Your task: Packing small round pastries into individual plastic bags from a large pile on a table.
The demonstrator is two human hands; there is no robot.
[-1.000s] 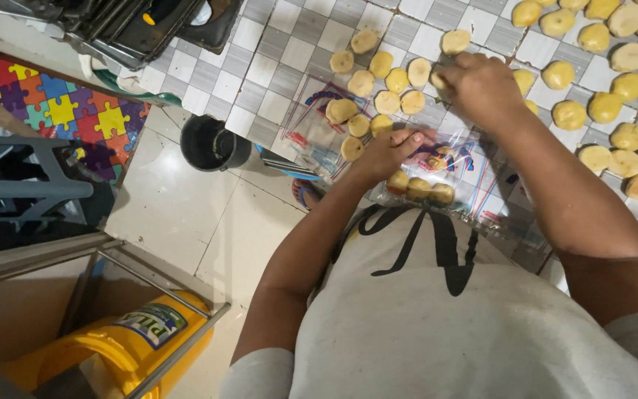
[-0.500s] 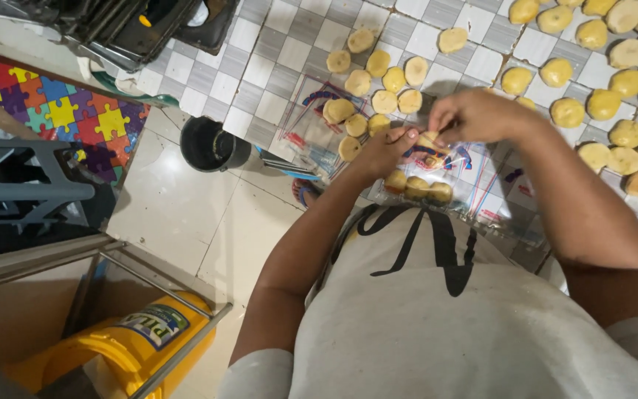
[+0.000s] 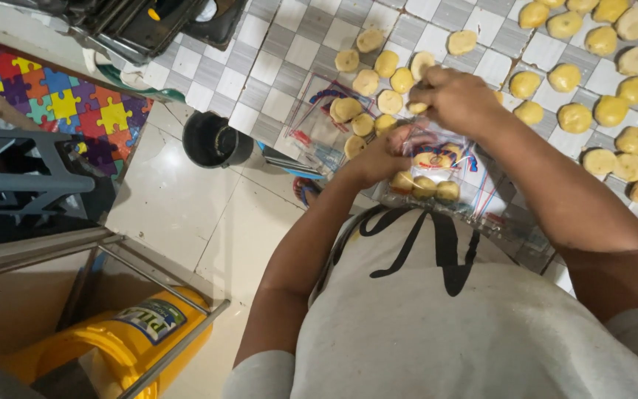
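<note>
My left hand (image 3: pixel 379 155) holds the mouth of a clear plastic bag (image 3: pixel 474 193) that rests at the counter's near edge. Three yellow round cakes (image 3: pixel 424 185) lie inside the bag. My right hand (image 3: pixel 455 98) is above the bag's opening, fingers pinched on another yellow cake (image 3: pixel 416 108). Several more yellow cakes (image 3: pixel 375 81) lie loose on the grey-and-white checked counter (image 3: pixel 289 52) just beyond my hands. A second clear bag (image 3: pixel 317 124) lies flat under some of them.
Many more yellow cakes (image 3: pixel 614 111) cover the counter's right side. A black bucket (image 3: pixel 212 140) stands on the pale floor tiles below. A yellow drum (image 3: pixel 119 340), a grey stool (image 3: pixel 23 174) and a coloured puzzle mat (image 3: pixel 60 103) sit at the left.
My right hand came back from the loose cakes to the bag's mouth, and now is above it with a cake. My left hand stayed on the bag.
</note>
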